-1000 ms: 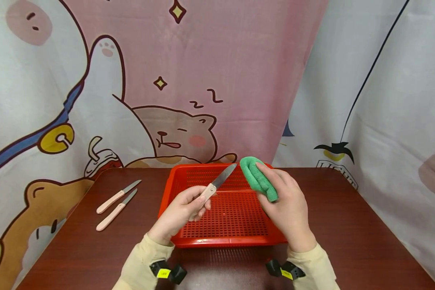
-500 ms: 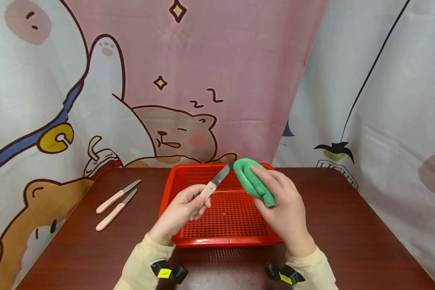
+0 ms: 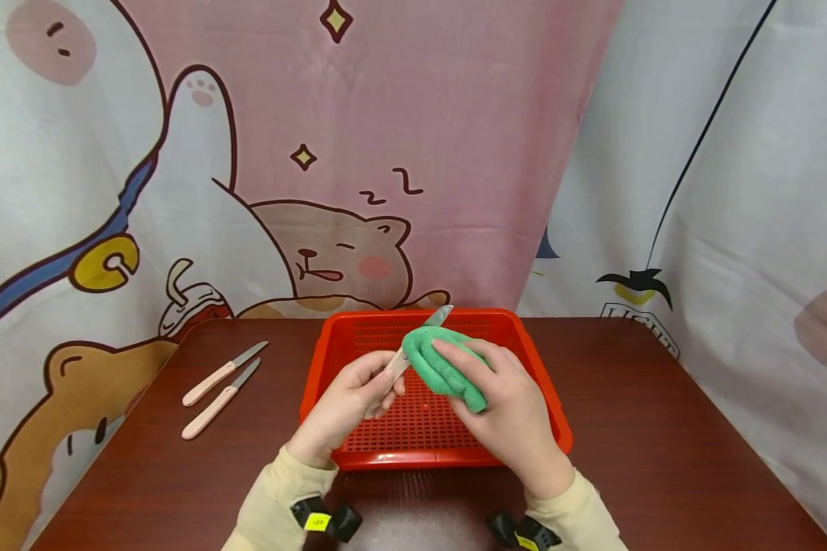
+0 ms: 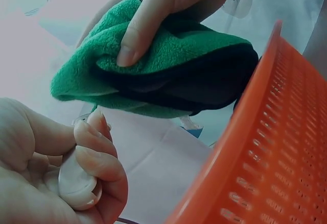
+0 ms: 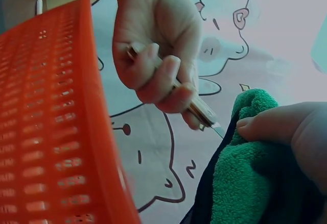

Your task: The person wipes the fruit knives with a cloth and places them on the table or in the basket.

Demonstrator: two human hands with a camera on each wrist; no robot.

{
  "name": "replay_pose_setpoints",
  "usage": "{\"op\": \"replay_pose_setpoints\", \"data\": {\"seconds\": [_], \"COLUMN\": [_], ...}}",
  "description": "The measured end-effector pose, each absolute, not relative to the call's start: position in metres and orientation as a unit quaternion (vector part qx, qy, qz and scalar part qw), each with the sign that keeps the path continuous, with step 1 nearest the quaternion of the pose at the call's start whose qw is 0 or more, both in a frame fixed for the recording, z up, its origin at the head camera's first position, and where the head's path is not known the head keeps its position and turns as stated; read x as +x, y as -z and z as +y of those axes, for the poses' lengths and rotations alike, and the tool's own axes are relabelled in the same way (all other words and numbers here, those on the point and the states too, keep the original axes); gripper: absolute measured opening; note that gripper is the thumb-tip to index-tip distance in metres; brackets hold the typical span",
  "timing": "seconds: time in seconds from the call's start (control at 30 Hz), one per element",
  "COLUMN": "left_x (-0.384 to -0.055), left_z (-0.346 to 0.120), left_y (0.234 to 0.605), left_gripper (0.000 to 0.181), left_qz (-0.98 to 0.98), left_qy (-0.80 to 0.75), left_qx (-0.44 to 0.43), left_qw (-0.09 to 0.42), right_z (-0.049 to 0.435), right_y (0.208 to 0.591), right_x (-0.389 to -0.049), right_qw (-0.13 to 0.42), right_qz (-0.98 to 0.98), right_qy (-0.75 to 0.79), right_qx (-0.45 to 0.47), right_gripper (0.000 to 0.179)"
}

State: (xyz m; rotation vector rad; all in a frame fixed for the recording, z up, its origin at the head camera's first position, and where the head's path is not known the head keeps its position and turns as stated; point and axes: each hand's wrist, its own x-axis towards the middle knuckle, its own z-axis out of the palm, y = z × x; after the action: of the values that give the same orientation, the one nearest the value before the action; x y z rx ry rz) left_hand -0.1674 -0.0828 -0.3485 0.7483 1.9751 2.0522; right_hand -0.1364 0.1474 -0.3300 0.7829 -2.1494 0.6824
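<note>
Knife [image 3: 413, 342] in the head view is held above the red basket [image 3: 544, 383], long axis slanting from the pale handle at 7 o'clock to the steel tip at 1 o'clock, which pokes out past the green cloth [image 3: 444, 371]. Left hand [image 3: 348, 402] has its fingers curled round the handle. Right hand [image 3: 506, 405] pinches the folded cloth over the middle of the blade, thumb on top. The basket sits on a dark brown tabletop [image 3: 661, 428]; 2 more pale-handled knives [image 3: 222, 386] lie side by side at 9 o'clock from it, well apart, both pointing toward 1 o'clock. A cartoon curtain [image 3: 317, 153] in pink and white hangs behind the tabletop.

Left wrist view: the left hand [image 4: 56, 173] has its fingers closed round the pale handle end [image 4: 76, 180]; the blade runs up into the cloth [image 4: 153, 76], which a right fingertip [image 4: 130, 48] presses from above. The basket wall [image 4: 271, 147] fills the 4 o'clock corner.

Right wrist view: the left hand [image 5: 156, 45] has its fingers wrapped on the handle [image 5: 196, 109], and the blade enters the cloth [image 5: 245, 173] toward 4 o'clock, the right thumb [image 5: 276, 124] resting on the fold. The basket [image 5: 46, 112] stands at 9 o'clock.
</note>
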Motion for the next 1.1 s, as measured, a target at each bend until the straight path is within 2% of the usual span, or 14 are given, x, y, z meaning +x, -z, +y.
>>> {"op": "replay_pose_setpoints", "data": {"seconds": [1.1], "left_x": [-0.1675], "left_z": [-0.0792], "left_y": [0.3489], "left_gripper": [0.019], "left_qz": [0.676], "left_qy": [-0.670], "left_qx": [0.288], "left_qw": [0.106], "right_z": [0.1477], "right_y": [0.3365], "right_x": [-0.1415], "right_qw": [0.371], "right_qz": [-0.852], "right_qy": [-0.236], "right_qx": [0.284], "right_gripper": [0.073]}}
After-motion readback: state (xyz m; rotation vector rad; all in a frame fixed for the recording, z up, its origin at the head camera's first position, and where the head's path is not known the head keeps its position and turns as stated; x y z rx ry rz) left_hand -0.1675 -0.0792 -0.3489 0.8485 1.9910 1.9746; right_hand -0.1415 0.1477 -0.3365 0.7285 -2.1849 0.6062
